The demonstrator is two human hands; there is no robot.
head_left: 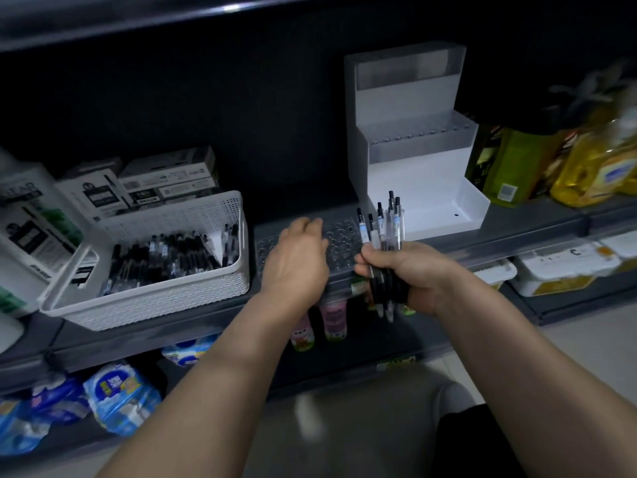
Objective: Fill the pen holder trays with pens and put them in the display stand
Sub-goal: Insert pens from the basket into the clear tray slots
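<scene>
A clear pen holder tray (pixel 339 241) with rows of round holes lies on the grey shelf in the middle. My left hand (pixel 298 260) rests on its left part, fingers curved over the far edge. My right hand (pixel 403 274) grips a bundle of several black-and-clear pens (pixel 382 232), tips pointing up, just right of the tray. The white stepped display stand (pixel 410 146) stands behind and to the right, with one clear tray (pixel 418 134) on its middle step. A white perforated basket (pixel 162 267) at the left holds many more pens.
White pen boxes (pixel 144 182) are stacked behind and to the left of the basket. Yellow and green bottles (pixel 565 160) stand to the right of the stand. Drink bottles (pixel 331 320) and blue packs (pixel 120 396) fill the lower shelves. The grey shelf edge (pixel 172 336) runs in front.
</scene>
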